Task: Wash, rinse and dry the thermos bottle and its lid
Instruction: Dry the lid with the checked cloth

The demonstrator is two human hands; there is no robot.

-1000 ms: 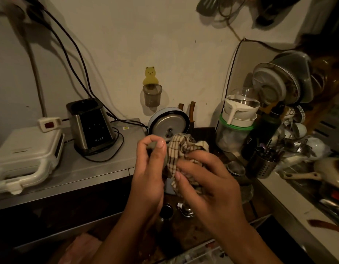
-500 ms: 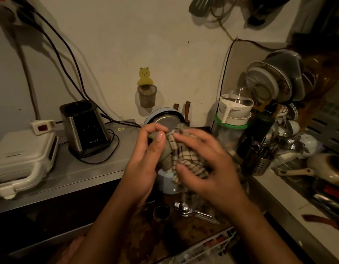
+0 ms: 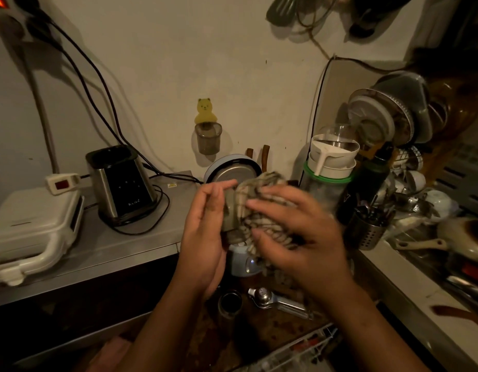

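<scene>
My feed is dim and warm-toned, with the light coming from above and in front, so the wall (image 3: 232, 63) is the brightest area while the lower frame under the worktop (image 3: 125, 245) sinks into near black. I see long soft shadows thrown by the cables (image 3: 79, 57) and by the utensils hanging at the top, plus small glints on the steel blender base (image 3: 119, 183) and the dish rack (image 3: 399, 124). The right hand (image 3: 299, 237) and the checked cloth (image 3: 262, 210) smear with motion blur, and the wide lens bows the edges of the frame.
</scene>
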